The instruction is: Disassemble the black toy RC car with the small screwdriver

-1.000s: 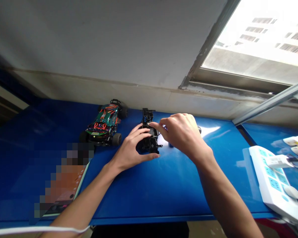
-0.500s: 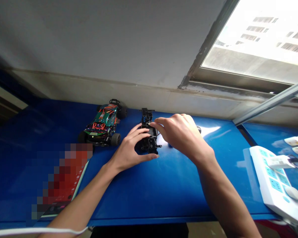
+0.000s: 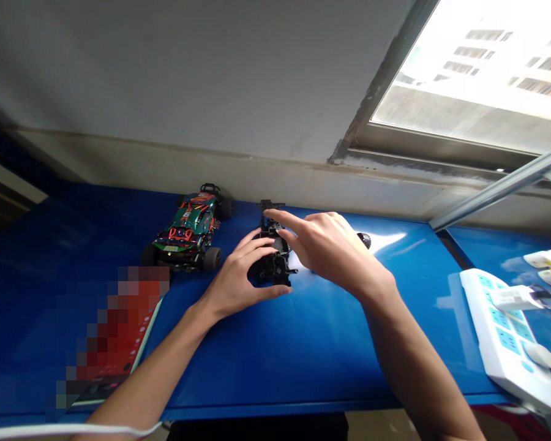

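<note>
A bare black model-car chassis point(image 3: 272, 264) lies on the blue table point(image 3: 303, 343) near the back wall. My left hand point(image 3: 239, 275) grips its near end, thumb under and fingers curled over the left side. My right hand point(image 3: 324, 245) hovers over the chassis with the forefinger stretched out toward its far end and the other fingers loosely bent; it holds nothing I can see. A small black wheel point(image 3: 364, 240) peeks out behind the right hand.
A finished green and red model car point(image 3: 188, 233) stands left of the chassis. A blurred-out flat item point(image 3: 114, 331) lies at the front left. A white power strip point(image 3: 509, 337) with plugs lies at the right. The wall and a window sill run along the back.
My right hand has let go of its pinch on the chassis top and stretched its forefinger out toward the far end. The left hand kept its grip.
</note>
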`<action>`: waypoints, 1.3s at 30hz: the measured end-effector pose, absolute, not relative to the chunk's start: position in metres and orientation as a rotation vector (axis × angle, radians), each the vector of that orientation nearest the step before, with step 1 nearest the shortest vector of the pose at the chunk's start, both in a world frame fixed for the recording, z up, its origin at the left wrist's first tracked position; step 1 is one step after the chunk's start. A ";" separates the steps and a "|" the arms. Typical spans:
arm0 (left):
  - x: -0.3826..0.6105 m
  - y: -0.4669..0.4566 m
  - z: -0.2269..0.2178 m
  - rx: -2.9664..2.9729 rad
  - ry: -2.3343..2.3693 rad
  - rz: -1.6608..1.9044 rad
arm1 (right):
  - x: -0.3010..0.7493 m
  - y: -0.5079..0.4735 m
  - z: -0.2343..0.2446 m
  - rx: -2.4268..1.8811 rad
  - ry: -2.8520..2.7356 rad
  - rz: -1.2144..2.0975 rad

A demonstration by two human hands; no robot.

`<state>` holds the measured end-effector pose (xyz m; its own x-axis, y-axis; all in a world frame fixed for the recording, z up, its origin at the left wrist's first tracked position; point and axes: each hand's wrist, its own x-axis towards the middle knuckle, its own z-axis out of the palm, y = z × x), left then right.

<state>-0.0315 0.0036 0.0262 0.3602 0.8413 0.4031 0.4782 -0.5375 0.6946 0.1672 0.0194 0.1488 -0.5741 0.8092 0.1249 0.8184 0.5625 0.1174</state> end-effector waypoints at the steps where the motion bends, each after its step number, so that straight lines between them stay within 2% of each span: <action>1: -0.032 0.003 0.027 2.161 1.151 1.036 | 0.168 0.018 0.150 -1.358 -2.740 -0.214; 3: -0.032 0.003 0.027 2.157 1.160 1.031 | 0.170 0.016 0.152 -1.311 -2.737 -0.174; 8: -0.032 0.003 0.026 2.172 1.139 1.052 | 0.167 0.021 0.148 -1.513 -2.690 -0.245; 15: -0.032 0.003 0.027 2.176 1.162 1.019 | 0.171 0.020 0.149 -1.279 -2.739 -0.161; 20: -0.032 0.003 0.027 2.175 1.147 1.036 | 0.168 0.022 0.146 -1.515 -2.678 -0.273; 26: -0.032 0.003 0.026 2.185 1.159 1.017 | 0.170 0.022 0.148 -1.297 -2.713 -0.150; 32: -0.032 0.003 0.028 2.182 1.143 1.038 | 0.167 0.028 0.144 -1.479 -2.657 -0.246; 39: -0.033 0.003 0.026 2.173 1.147 1.037 | 0.172 0.025 0.148 -1.334 -2.709 -0.093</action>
